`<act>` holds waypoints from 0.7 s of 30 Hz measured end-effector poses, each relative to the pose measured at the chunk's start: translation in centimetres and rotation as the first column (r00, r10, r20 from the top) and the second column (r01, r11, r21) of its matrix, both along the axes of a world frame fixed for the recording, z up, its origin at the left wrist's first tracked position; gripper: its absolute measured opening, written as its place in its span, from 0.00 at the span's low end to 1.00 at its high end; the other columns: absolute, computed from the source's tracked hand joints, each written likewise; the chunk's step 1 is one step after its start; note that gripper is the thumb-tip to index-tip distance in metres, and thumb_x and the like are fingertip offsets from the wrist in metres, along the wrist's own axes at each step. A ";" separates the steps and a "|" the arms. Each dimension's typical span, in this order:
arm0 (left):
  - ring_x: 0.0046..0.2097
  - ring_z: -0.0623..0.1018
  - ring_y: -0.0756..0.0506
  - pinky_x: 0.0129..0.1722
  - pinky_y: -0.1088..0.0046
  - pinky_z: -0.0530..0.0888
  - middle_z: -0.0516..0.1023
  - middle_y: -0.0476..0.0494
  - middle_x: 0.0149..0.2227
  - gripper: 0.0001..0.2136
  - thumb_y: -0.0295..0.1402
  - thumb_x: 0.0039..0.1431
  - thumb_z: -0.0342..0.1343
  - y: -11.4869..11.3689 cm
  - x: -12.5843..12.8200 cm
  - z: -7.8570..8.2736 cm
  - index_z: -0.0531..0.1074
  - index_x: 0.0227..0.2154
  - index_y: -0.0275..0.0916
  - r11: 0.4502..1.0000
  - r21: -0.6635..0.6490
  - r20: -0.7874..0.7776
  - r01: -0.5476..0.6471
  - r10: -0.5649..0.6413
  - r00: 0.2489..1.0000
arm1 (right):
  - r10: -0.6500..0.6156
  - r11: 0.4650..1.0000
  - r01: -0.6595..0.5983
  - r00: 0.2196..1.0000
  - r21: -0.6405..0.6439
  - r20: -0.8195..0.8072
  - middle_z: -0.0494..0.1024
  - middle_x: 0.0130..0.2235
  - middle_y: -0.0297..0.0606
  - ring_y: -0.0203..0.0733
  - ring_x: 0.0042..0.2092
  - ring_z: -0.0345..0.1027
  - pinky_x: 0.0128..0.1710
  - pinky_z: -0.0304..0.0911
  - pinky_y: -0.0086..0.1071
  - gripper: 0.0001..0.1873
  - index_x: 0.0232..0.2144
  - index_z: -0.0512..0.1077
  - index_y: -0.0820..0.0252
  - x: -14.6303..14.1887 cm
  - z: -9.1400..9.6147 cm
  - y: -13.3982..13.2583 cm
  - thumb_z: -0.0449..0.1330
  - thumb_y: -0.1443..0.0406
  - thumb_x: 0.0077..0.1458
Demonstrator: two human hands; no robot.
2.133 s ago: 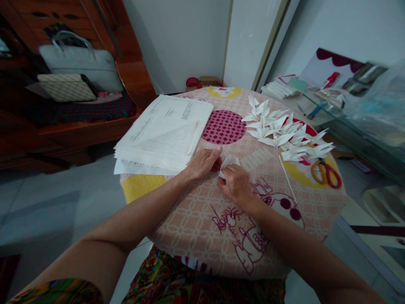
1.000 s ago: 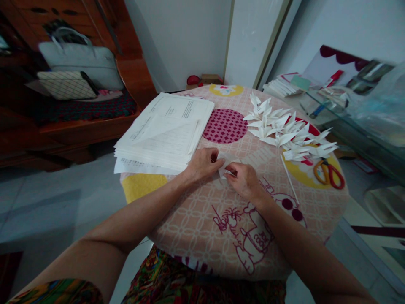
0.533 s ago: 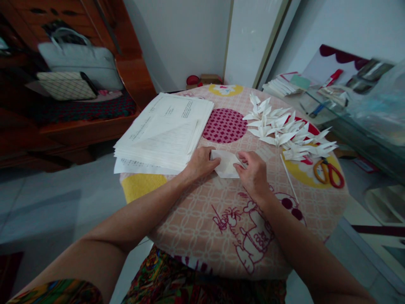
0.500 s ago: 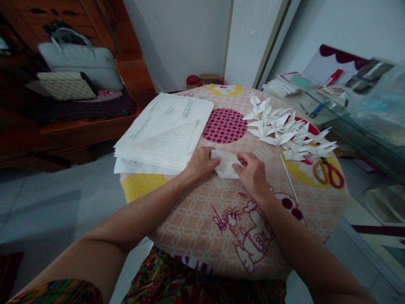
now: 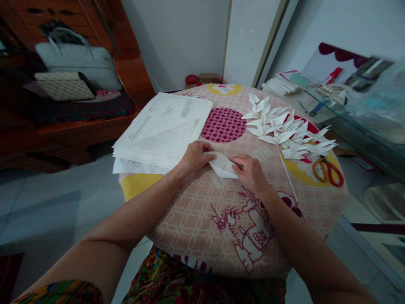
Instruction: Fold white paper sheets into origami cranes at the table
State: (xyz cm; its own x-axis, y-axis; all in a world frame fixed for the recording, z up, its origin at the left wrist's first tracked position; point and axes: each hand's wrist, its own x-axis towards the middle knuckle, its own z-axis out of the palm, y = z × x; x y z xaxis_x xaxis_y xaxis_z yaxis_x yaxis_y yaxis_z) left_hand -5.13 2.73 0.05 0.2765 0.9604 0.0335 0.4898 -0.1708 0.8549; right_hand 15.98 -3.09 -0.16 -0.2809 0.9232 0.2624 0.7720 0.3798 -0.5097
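Observation:
Between my two hands is a small piece of folded white paper [image 5: 223,164], its upper layer partly raised and a flatter flap showing below. My left hand [image 5: 196,157] pinches its left corner between thumb and fingers. At the right end, my right hand [image 5: 249,171] grips the paper with its thumb on the near side and fingers curled behind. Several folded white paper cranes [image 5: 284,126] lie bunched beyond my right hand. To the left, a thick stack of printed paper sheets [image 5: 158,131] has one corner folded over.
The round table has a patterned pink tablecloth [image 5: 190,228]. Scissors with red and orange handles [image 5: 329,171] lie at its right edge, near a thin white stick [image 5: 287,177]. A glass shelf [image 5: 357,122] with papers stands right; a wooden bench [image 5: 126,84] with bags stands left.
My left hand has shifted slightly up and left. The paper, flat before, now has its upper part lifted and bent, and my right hand has closed further around its right end.

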 end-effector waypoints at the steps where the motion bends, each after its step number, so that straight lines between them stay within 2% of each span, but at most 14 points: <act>1: 0.23 0.70 0.52 0.24 0.76 0.64 0.75 0.51 0.23 0.07 0.33 0.46 0.59 0.2 -0.1 -0.1 0.76 0.27 0.35 1.000 -0.016 0.026 0.017 -0.017 1.000 | 0.016 1.000 -0.016 1.000 0.004 -0.002 0.83 0.41 0.45 0.47 0.44 0.74 0.47 0.66 0.38 0.19 0.43 0.81 0.63 0.1 0.0 0.0 0.54 0.74 0.54; 4: 0.23 0.70 0.52 0.24 0.77 0.65 0.75 0.50 0.23 0.08 0.33 0.45 0.59 0.9 -0.5 -0.3 0.77 0.27 0.35 0.997 -0.025 0.067 0.070 -0.068 0.995 | 0.066 0.997 -0.065 0.997 0.031 -0.048 0.83 0.44 0.45 0.47 0.46 0.74 0.50 0.67 0.39 0.21 0.47 0.80 0.62 0.3 -0.2 0.0 0.53 0.73 0.55; 8: 0.25 0.71 0.51 0.25 0.77 0.66 0.76 0.49 0.24 0.08 0.31 0.44 0.58 1.5 -0.5 -0.3 0.78 0.28 0.35 0.991 -0.004 0.030 0.136 -0.136 0.990 | 0.101 0.995 -0.098 0.988 0.034 -0.115 0.82 0.49 0.45 0.46 0.50 0.75 0.53 0.67 0.39 0.22 0.49 0.78 0.61 0.5 -0.4 0.1 0.53 0.73 0.56; 15: 0.31 0.75 0.50 0.33 0.76 0.70 0.78 0.49 0.28 0.07 0.24 0.43 0.56 1.4 0.0 0.0 0.77 0.28 0.35 0.974 0.156 -0.025 0.166 -0.164 0.986 | 0.195 0.980 -0.189 0.971 0.055 -0.140 0.82 0.51 0.46 0.45 0.53 0.74 0.56 0.66 0.41 0.20 0.48 0.79 0.63 1.0 -0.6 0.0 0.52 0.72 0.58; 18: 0.37 0.78 0.49 0.38 0.74 0.73 0.80 0.45 0.34 0.07 0.21 0.45 0.52 1.3 0.1 0.1 0.74 0.24 0.36 0.939 0.235 -0.007 0.250 -0.256 0.967 | 0.209 0.978 -0.204 0.966 0.053 -0.149 0.81 0.51 0.46 0.45 0.54 0.74 0.56 0.66 0.42 0.19 0.48 0.79 0.62 1.2 -0.7 -0.1 0.52 0.70 0.59; 21: 0.46 0.78 0.47 0.49 0.70 0.73 0.81 0.43 0.43 0.13 0.17 0.47 0.48 1.4 0.1 0.1 0.75 0.22 0.37 0.865 0.275 -0.087 0.420 -0.412 0.907 | 0.221 0.975 -0.216 0.963 0.052 -0.153 0.81 0.51 0.46 0.46 0.54 0.74 0.56 0.66 0.42 0.19 0.48 0.79 0.61 1.3 -0.7 -0.1 0.52 0.69 0.61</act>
